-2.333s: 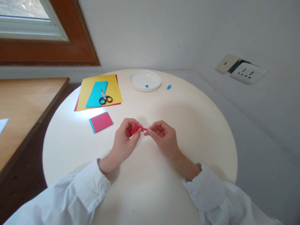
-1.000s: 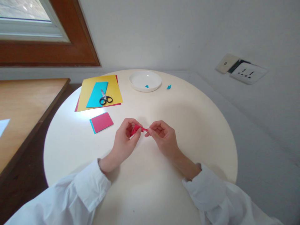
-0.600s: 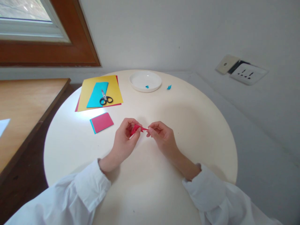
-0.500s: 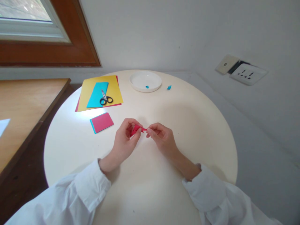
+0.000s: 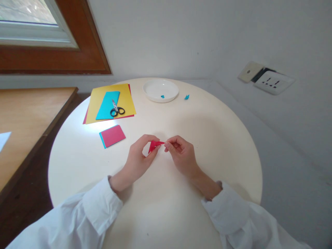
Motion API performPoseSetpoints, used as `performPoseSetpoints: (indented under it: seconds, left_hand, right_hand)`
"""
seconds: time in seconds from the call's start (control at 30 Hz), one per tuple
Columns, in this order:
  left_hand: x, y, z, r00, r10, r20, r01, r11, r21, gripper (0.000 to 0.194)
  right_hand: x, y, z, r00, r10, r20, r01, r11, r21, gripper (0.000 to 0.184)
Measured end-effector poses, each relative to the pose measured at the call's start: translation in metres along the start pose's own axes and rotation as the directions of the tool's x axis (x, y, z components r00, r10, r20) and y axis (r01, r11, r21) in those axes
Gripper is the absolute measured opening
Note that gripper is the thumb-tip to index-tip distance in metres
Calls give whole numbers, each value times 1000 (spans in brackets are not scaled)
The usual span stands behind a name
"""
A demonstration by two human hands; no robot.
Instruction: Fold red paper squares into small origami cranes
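A small piece of folded red paper [image 5: 153,145] is held above the middle of the table. My left hand [image 5: 138,155] pinches it between thumb and forefinger, and its folds form a triangular shape on the left. Toward the right the paper narrows to a thin point. My right hand [image 5: 183,154] closes its thumb and forefinger on the tip of that point. The other fingers of my right hand are curled in.
On the round white table [image 5: 166,214] lie pink and blue paper rectangles [image 5: 113,135]. Scissors [image 5: 117,110] rest on blue paper [image 5: 107,103] over yellow sheets [image 5: 127,100]. A white plate [image 5: 149,90] holds a small blue paper piece [image 5: 162,97]; a folded blue paper [image 5: 187,97] sits beside it.
My left fingers have shifted their hold, so more of the paper's triangular part shows. Both hands have moved slightly to the right. The things on the table stay in place.
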State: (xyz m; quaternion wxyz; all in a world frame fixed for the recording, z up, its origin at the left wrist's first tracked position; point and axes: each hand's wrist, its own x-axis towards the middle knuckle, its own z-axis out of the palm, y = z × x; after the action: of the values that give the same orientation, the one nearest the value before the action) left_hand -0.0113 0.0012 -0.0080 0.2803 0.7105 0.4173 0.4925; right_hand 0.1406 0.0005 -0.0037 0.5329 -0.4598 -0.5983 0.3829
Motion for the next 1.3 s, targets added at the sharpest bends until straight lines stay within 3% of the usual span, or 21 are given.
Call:
performPoseSetpoints:
  seconds: [0.2,0.47,1.3]
  left_hand:
    - [2,3,-1,990,139,-13,-138,987,85,16]
    - [2,5,-2,983,177,-51,-172,981,87,15]
    - [1,4,-2,995,86,-54,-85,996,17,15]
  right_hand:
    - [0,0,0,1000,-3,20,3,1000,23,14]
    - [-1,-3,0,1000,8,-12,-8,999,45,19]
    - [0,-3,-1,997,75,-7,-74,991,108,13]
